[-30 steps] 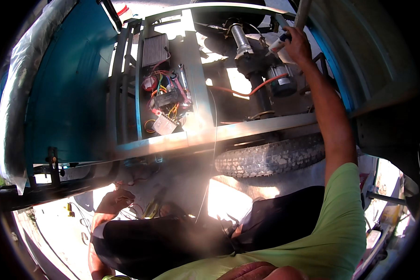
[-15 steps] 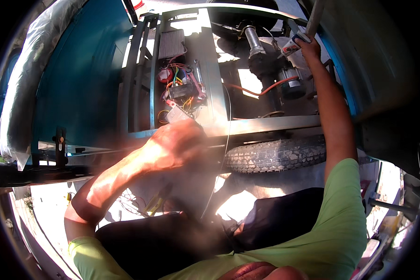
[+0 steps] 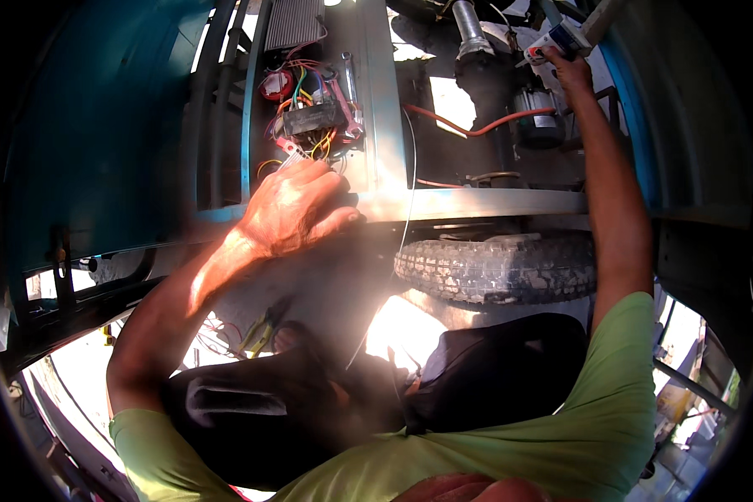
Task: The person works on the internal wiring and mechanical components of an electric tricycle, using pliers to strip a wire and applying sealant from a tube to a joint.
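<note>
My left hand point(image 3: 297, 205) is curled over the near rail of a metal vehicle frame point(image 3: 494, 202), fingers bent down and fingertips hidden. Just beyond its knuckles a red-and-white slotted piece point(image 3: 290, 149) shows partly; whether the hand grips it is hidden. Past it lie a bundle of coloured wires point(image 3: 305, 92), a black box-shaped part point(image 3: 309, 120) and a wrench point(image 3: 350, 79). With my arm stretched far right, my right hand point(image 3: 572, 74) is closed on a small white and dark-blue pack point(image 3: 560, 40) with red marks, close to a metal bar.
A ribbed metal box point(image 3: 294, 23) sits beyond the wires. Inside the frame are a motor point(image 3: 537, 121) and an orange cable point(image 3: 494, 125). A muddy tyre point(image 3: 498, 268) lies below the near rail. Teal panels point(image 3: 100, 142) flank the frame; pliers point(image 3: 263, 330) lie on the ground.
The view has shifted closer, so the wires and tyre sit differently in it. My left hand has turned, its thumb now showing. The right hand still holds the pack, now tilted differently.
</note>
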### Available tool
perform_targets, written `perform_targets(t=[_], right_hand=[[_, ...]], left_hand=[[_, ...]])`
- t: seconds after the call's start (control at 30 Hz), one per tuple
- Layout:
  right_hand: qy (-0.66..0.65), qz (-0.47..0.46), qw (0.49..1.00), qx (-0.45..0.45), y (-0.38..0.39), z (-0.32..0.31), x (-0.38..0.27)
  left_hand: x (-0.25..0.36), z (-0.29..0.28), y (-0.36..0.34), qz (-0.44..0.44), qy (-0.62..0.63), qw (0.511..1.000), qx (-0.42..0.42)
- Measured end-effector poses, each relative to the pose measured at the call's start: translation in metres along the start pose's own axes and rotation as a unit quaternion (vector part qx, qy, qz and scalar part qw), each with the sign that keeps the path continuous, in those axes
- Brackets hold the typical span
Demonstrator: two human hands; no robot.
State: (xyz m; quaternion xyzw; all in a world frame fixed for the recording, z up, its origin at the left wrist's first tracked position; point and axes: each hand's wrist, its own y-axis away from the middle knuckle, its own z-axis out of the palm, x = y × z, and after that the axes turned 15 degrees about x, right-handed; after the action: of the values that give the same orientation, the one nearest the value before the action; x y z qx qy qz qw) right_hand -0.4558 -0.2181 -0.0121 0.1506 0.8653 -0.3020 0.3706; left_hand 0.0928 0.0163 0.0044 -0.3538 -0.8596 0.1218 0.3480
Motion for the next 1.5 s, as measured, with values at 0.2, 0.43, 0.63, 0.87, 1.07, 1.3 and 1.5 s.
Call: perform_targets(t=[0.2,0.43,0.63,0.87,1.07,1.3,1.5], right_hand=[[0.015,-0.051,0.998,-0.033,-0.006,0.014,0.013],[0.14,-0.072,0.987,-0.044,-0.023,0.023,0.031],[0.172,-0.08,0.982,0.022,-0.022,0.029,0.031],[0.175,-0.072,0.981,0.039,-0.015,0.03,0.025],[0.162,-0.028,0.986,0.032,-0.01,0.026,0.013],[0.139,-0.021,0.99,0.032,-0.019,0.028,0.031],[0.17,-0.049,0.983,0.043,-0.018,0.033,0.032]], left_hand=[[-0.001,-0.001,-0.003,-0.02,0.0,1.0,-0.02],[0.001,0.0,-0.005,-0.036,0.011,0.999,-0.017],[0.001,0.001,-0.007,-0.042,0.019,0.999,-0.02],[0.003,0.004,-0.009,-0.041,0.026,0.999,-0.001],[0.004,0.002,-0.011,-0.04,0.022,0.999,-0.004],[0.005,0.001,-0.011,-0.055,0.026,0.998,-0.017],[0.004,0.002,-0.011,-0.05,0.029,0.998,-0.016]])
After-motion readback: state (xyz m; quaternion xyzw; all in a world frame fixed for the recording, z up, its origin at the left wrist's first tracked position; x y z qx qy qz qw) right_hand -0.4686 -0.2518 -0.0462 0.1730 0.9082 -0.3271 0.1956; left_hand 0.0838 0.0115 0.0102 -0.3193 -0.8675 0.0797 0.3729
